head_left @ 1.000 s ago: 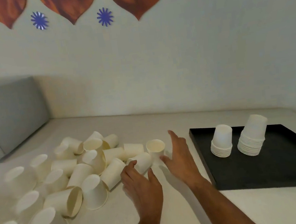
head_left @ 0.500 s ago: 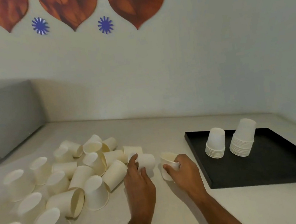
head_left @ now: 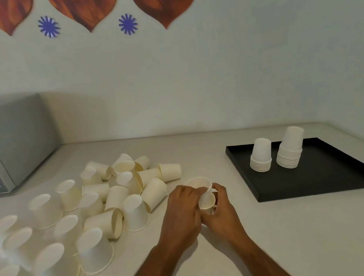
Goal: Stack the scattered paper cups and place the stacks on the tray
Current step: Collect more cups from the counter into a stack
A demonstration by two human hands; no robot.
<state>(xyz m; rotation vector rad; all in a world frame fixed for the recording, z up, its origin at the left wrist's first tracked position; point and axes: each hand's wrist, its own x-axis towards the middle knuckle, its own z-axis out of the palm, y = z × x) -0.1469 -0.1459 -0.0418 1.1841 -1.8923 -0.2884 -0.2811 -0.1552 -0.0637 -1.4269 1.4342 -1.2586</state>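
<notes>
While clasped, cups [head_left: 203,193] between fingers [head_left: 217,188]

The pale table [head_left: 282,240] is carrying scattered paper cups [head_left: 88,210], a black tray [head_left: 320,179] and a silver oven [head_left: 10,144].

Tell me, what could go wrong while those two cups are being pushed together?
The left hand and right hand squeeze two thin paper cups; a hard grip could crease them. Loose cups lie close beside the left hand, so a stray move might send them rolling.
</notes>
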